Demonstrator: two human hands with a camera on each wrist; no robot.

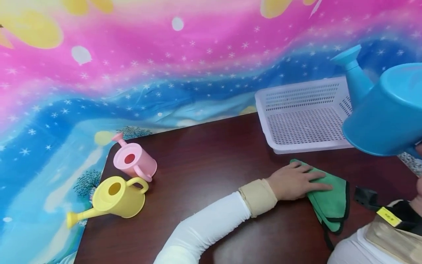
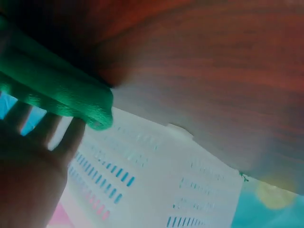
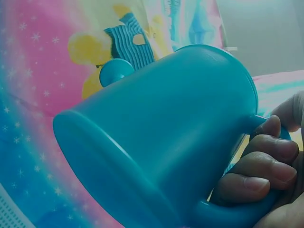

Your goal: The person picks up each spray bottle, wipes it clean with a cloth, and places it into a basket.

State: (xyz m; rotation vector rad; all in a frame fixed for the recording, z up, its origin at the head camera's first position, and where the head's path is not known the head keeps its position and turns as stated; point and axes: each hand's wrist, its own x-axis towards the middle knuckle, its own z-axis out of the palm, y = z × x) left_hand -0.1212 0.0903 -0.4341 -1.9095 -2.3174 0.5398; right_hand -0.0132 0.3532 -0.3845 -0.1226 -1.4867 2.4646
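In the right wrist view, my right hand (image 3: pixel 259 168) grips a blue watering can (image 3: pixel 161 128) by its handle, fingers curled round it. The head view shows that can raised at the right, its spout pointing up and left, with most of the right hand cut off by the frame edge. My left hand (image 1: pixel 290 181) rests on a folded green cloth (image 1: pixel 331 196) with dark edging, fingers spread and fairly straight. The cloth lies on the dark wooden table (image 1: pixel 211 161). In the left wrist view, fingertips touch the cloth's folded edge.
A white perforated basket (image 1: pixel 273 141) stands at the table's back right, left of the raised can. At the left end are a pink watering can (image 1: pixel 148 163) and a yellow one (image 1: pixel 132 201), both upright. A patterned curtain (image 1: pixel 165 73) hangs behind the table.
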